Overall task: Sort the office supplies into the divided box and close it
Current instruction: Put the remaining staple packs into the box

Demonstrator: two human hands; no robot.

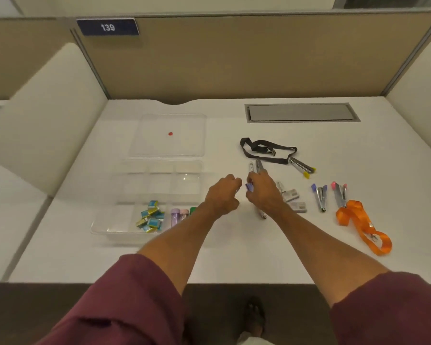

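Note:
A clear divided box (105, 229) sits on the white desk at the left. Its near compartments hold several small blue-and-yellow staple packs (151, 216) and a few coloured tubes (182, 215). Its clear lid (168, 135) lies flat behind it. My right hand (263, 192) is closed around a small purple item (249, 187) and a grey stapler (258, 166) that sticks out beyond the fingers. My left hand (223, 194) hovers just left of it, fingers curled, holding nothing that I can see.
Right of my hands lie small grey boxes (292, 199), a purple stapler (320, 195), a pink stapler (340, 192), a yellow-tipped stapler (302, 166), a black lanyard (266, 149) and an orange lanyard (363, 225). A grey cable hatch (301, 112) sits at the back.

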